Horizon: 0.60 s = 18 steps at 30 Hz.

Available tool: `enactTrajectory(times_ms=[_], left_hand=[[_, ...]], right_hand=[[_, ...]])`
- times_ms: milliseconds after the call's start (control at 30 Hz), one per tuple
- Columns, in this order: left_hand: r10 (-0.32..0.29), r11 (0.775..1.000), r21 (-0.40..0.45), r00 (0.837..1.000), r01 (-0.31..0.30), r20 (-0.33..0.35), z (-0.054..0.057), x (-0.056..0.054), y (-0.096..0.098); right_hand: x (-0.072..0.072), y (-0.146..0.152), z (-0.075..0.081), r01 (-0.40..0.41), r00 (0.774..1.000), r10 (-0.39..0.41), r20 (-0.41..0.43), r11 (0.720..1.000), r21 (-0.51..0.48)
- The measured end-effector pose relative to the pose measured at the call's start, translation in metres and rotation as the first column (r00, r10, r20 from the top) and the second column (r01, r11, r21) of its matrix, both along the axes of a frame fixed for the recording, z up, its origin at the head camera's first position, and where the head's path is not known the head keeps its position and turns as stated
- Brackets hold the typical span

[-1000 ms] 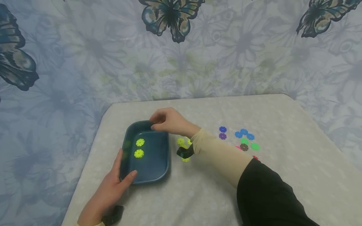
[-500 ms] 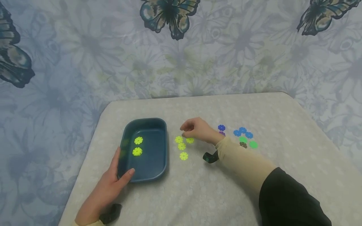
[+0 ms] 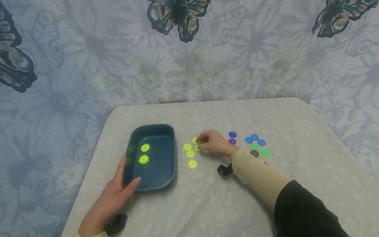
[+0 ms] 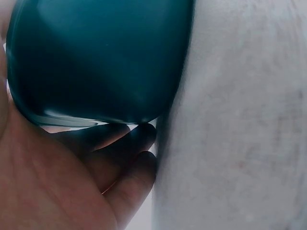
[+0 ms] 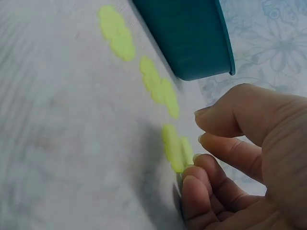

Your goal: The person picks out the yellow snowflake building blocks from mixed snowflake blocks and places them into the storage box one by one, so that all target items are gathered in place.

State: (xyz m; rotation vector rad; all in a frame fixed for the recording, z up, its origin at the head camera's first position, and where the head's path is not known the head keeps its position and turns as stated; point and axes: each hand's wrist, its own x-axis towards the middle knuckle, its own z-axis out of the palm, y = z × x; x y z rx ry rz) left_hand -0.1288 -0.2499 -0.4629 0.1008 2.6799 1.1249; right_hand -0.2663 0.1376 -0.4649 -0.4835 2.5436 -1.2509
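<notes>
While the person's left hand (image 3: 111, 196) is grasping the near left corner of the dark blue tray (image 3: 157, 179), thumb over the rim, two yellow discs (image 3: 143, 159) are lying inside it. Right of the tray, loose yellow discs (image 3: 192, 164) are resting on the counter (image 3: 177, 214). The right hand (image 3: 214, 143) is hovering at the rightmost of these, fingers bent, thumb and forefinger apart; I am seeing nothing pinched. Farther right, a purple disc (image 3: 232, 141), blue discs (image 3: 254, 137), a brown disc (image 3: 254, 153) and green discs (image 3: 265, 152) are lying.
</notes>
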Motion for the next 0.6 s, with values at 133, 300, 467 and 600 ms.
enactTrajectory(times_ms=[133, 300, 467, 600], left_hand=[[0.000, 1.000, -0.002, 1.000, 0.000, 0.011, 0.0003, 0.0003, -0.0001], [0.005, 1.000, -0.007, 0.999, -0.005, 0.043, 0.0008, -0.0005, 0.0002], [0.010, 1.000, -0.013, 0.999, -0.009, 0.051, -0.0001, -0.0001, -0.0007], [0.010, 1.000, -0.011, 0.999, -0.009, 0.046, -0.0003, 0.0003, -0.0006]], right_hand=[[0.0005, 0.0010, -0.0041, 0.005, 0.999, -0.003, -0.036, 0.999, 0.047], [0.0028, -0.0015, -0.0077, -0.008, 0.994, 0.024, -0.110, 0.990, 0.140], [0.0054, -0.0055, -0.0108, -0.016, 0.985, 0.047, -0.167, 0.983, 0.184], [0.0068, -0.0071, -0.0107, -0.013, 0.983, 0.048, -0.177, 0.981, 0.194]])
